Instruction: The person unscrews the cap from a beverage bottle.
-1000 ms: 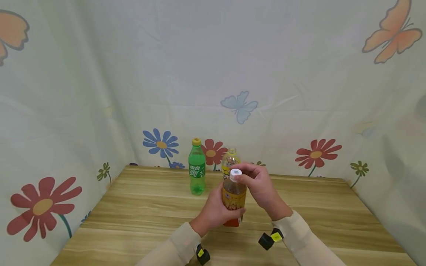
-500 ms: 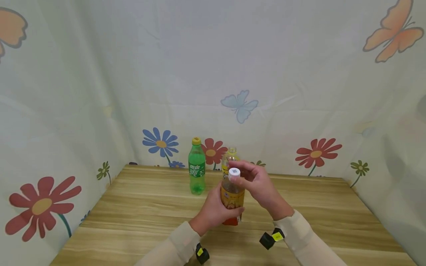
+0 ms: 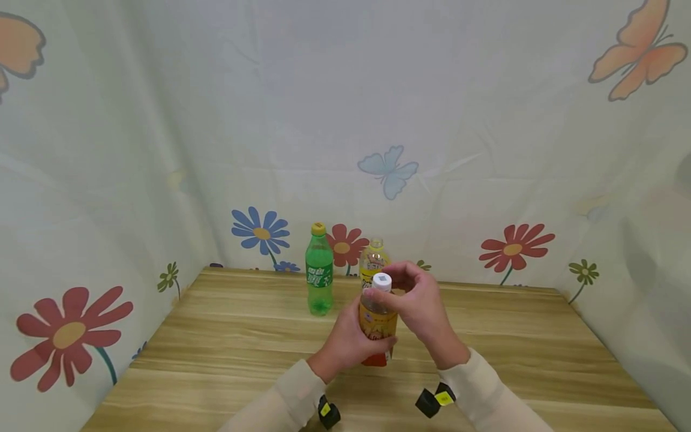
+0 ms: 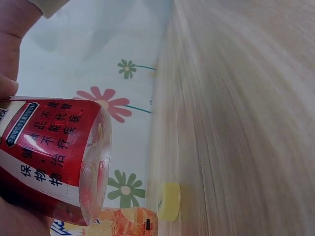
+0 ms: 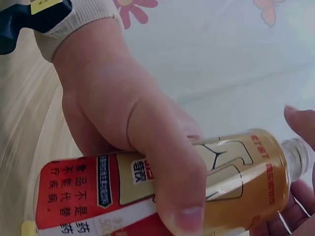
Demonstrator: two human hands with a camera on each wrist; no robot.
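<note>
Red-and-gold bottle (image 3: 378,318): roughly upright, its base held apart from the wooden table (image 3: 232,342).
White cap (image 3: 382,281): at the bottle's top; the right wrist view shows the clear threaded neck (image 5: 296,157), but I can't tell whether they touch.
Left hand (image 3: 349,343): fingers and thumb wrapped round the bottle's body.
Right hand (image 3: 423,303): thumb and bent fingers pinching the cap.
Yellow-labelled bottle (image 3: 374,259): standing behind, partly hidden by the held one.
Yellow cap (image 4: 170,201): on the table, near that bottle's base.
Green bottle (image 3: 320,270): upright to the left, yellow-topped.
Backdrop (image 3: 302,120): pale cloth printed with flowers and butterflies.
</note>
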